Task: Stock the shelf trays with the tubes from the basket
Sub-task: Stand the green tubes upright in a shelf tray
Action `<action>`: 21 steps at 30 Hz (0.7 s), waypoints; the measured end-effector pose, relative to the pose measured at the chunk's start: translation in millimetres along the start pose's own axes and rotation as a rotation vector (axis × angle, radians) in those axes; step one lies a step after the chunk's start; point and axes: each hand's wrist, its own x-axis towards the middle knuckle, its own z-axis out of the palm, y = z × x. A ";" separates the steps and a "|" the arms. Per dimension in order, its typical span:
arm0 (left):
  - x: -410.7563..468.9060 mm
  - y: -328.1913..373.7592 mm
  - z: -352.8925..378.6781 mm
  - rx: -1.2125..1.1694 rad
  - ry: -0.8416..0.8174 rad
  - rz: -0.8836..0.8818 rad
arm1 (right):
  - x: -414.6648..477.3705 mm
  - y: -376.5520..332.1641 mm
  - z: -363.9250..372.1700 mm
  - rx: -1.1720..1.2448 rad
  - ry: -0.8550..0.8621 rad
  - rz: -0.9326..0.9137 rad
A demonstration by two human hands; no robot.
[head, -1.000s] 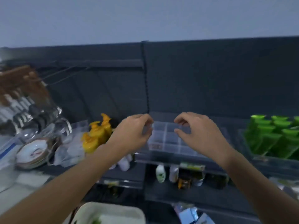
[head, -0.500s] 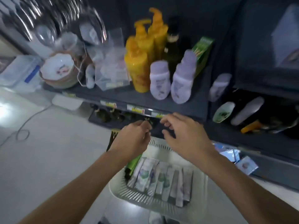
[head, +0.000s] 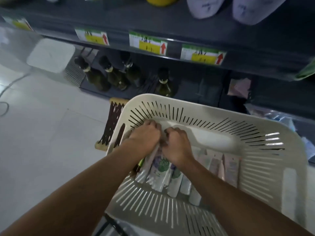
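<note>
Below dark shelving, both hands, left (head: 148, 135) and right (head: 176, 145), grip closed on tubes (head: 161, 167) inside basket (head: 265, 167).

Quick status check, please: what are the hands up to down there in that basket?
Left hand and right hand both down in the white basket, closed on tube tops. More tubes lie flat alongside. Nothing in the way.

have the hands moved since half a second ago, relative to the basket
Yes. Both went down into the basket: the left hand and right hand now close on the tubes near its far wall, not above the rim.
</note>
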 end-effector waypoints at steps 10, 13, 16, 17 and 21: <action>-8.2 6.5 -14.5 0.149 -0.030 -0.041 | 29.7 -6.7 31.2 0.069 -0.174 0.170; -24.2 9.5 -21.7 0.184 -0.054 -0.065 | 34.3 -8.7 29.5 0.061 -0.192 0.178; -41.4 14.0 -30.6 0.181 -0.069 -0.118 | 35.8 -11.5 25.4 0.123 -0.137 0.161; -46.2 16.0 -33.7 0.166 -0.065 -0.133 | 35.0 -12.8 22.2 0.160 -0.111 0.157; -64.0 20.7 -45.7 0.057 -0.030 -0.170 | 20.8 -19.5 2.6 0.342 -0.043 0.074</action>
